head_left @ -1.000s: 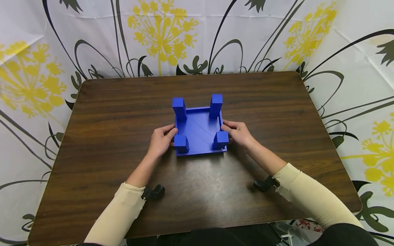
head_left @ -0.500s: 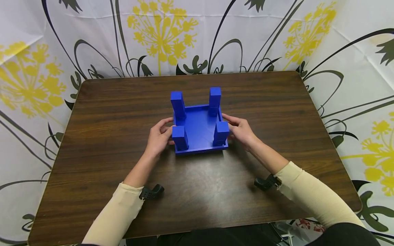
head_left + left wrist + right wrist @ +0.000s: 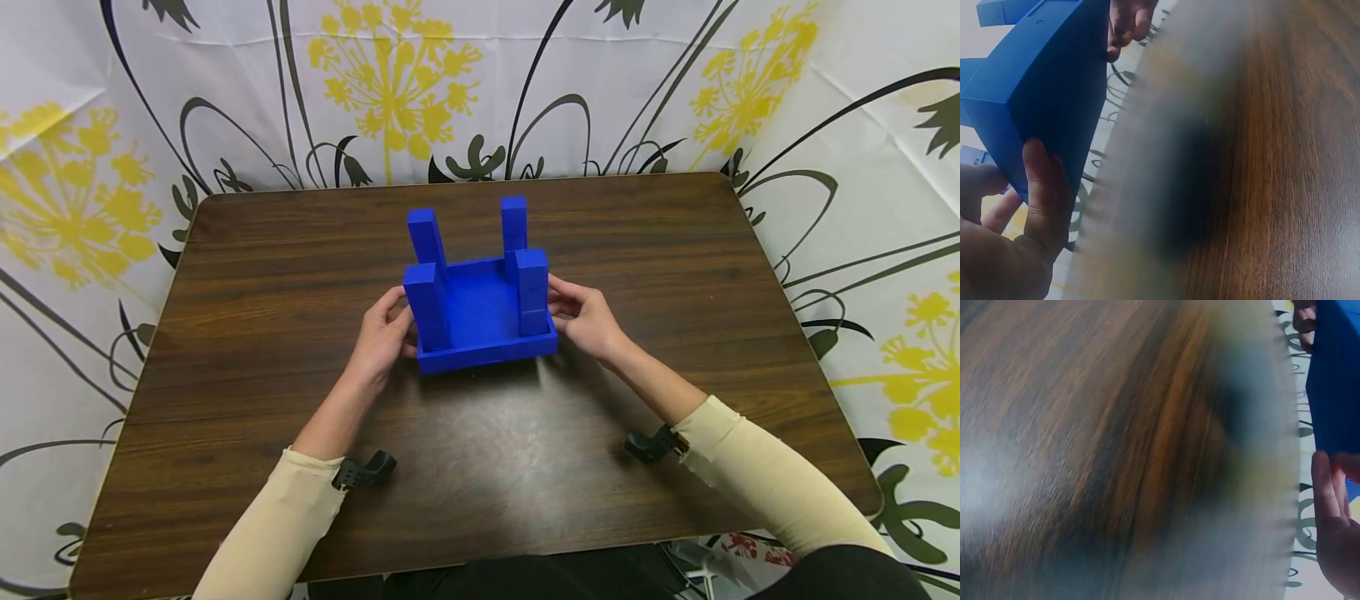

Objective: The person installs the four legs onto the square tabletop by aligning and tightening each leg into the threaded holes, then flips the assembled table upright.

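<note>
Blue stool [image 3: 480, 321], upside down, four square legs pointing up, its near edge tipped up off the desk [image 3: 675, 275]. It sits between the two hands. Left hand [image 3: 386, 337] grips the stool's left side, fingers curled round the edge; the left wrist view shows the thumb [image 3: 1044, 187] pressed flat on the blue underside [image 3: 1054, 81]. Right hand [image 3: 585, 317] holds the opposite side, fingers wrapped on the rim beside the near right leg [image 3: 532, 292] (right wrist view is blurred, only fingertips [image 3: 1325, 487] against blue). Cream sleeves [image 3: 757, 475] on both arms. Floral curtain [image 3: 397, 83] beyond the hands.
</note>
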A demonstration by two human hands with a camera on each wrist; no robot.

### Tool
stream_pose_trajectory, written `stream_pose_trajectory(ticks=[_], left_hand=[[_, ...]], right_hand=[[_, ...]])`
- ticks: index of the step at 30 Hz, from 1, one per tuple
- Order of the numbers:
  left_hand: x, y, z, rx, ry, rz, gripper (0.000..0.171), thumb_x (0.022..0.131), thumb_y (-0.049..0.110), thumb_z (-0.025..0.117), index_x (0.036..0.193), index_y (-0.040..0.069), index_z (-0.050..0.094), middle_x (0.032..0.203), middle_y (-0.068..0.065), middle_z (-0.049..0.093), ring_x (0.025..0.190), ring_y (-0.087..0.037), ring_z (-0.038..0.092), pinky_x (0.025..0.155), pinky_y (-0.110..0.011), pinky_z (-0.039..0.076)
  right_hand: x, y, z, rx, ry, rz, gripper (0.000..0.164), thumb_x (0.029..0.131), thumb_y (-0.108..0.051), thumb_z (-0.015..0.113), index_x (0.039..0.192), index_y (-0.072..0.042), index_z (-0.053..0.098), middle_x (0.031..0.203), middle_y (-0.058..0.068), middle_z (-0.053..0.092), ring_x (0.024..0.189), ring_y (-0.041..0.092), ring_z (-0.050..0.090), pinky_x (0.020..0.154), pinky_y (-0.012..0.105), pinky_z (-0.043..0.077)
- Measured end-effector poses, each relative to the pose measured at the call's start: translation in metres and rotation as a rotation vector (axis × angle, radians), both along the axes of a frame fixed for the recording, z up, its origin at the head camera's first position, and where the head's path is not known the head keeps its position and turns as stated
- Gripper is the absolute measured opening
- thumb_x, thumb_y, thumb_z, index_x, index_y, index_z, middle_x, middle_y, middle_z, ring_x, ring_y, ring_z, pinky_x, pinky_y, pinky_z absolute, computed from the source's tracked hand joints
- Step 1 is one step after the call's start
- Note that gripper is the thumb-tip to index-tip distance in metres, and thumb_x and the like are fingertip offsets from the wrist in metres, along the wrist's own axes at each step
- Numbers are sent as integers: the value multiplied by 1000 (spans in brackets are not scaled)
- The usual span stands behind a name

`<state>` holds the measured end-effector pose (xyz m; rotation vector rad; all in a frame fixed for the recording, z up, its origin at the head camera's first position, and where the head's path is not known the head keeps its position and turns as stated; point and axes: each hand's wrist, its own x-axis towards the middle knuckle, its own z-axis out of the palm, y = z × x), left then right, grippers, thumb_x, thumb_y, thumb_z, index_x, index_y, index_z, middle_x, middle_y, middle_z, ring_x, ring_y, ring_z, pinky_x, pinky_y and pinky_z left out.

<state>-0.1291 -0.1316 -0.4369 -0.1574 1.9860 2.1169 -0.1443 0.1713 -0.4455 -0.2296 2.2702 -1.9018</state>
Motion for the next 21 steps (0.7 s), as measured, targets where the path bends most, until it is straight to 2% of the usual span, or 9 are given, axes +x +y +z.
stream_pose_trajectory(ticks=[2, 5, 9, 13, 17, 21], left_hand=[[1, 1, 2, 16, -16, -2, 23, 101, 15, 54, 123, 8, 58, 78, -2, 69, 63, -15, 66, 53, -34, 55], [3, 2, 5, 38, -38, -4, 18, 101, 15, 54, 118, 9, 59, 79, -2, 70, 65, -16, 68, 57, -35, 57], [4, 1, 7, 41, -71, 12, 16, 101, 17, 55, 114, 8, 60, 78, -1, 70, 67, -16, 68, 59, -34, 58], [5, 0, 11, 6, -96, 27, 19, 101, 19, 54, 114, 6, 60, 74, 0, 66, 63, -11, 65, 59, -30, 57], [8, -2, 17, 4, -111, 2, 27, 103, 18, 49, 121, 2, 60, 75, 1, 64, 63, -9, 64, 59, -27, 56], [11, -6, 22, 68, -133, -73, 36, 103, 15, 43, 134, -2, 53, 85, -1, 70, 70, -14, 69, 67, -32, 58]], right_hand=[[0, 1, -3, 26, 94, 7, 64, 80, 22, 64, 139, 2, 52, 110, 30, 65, 86, 24, 67, 80, 36, 55], [1, 3, -5, 107, 283, 20, 57, 80, 17, 69, 134, 2, 57, 103, 25, 68, 88, 33, 67, 80, 43, 56], [1, 8, -5, 256, 569, 56, 50, 82, 10, 73, 130, 0, 62, 99, 15, 67, 89, 27, 68, 77, 36, 57], [-1, 13, -2, 358, 794, 77, 48, 80, 8, 76, 126, -1, 66, 112, 13, 63, 100, 26, 63, 82, 37, 53], [-3, 16, 1, 332, 875, 126, 51, 79, 9, 76, 127, -1, 65, 123, 13, 63, 109, 27, 63, 78, 30, 53], [-5, 18, 4, 304, 921, 148, 44, 83, 3, 75, 126, 1, 65, 120, 12, 66, 106, 26, 65, 81, 27, 52]])
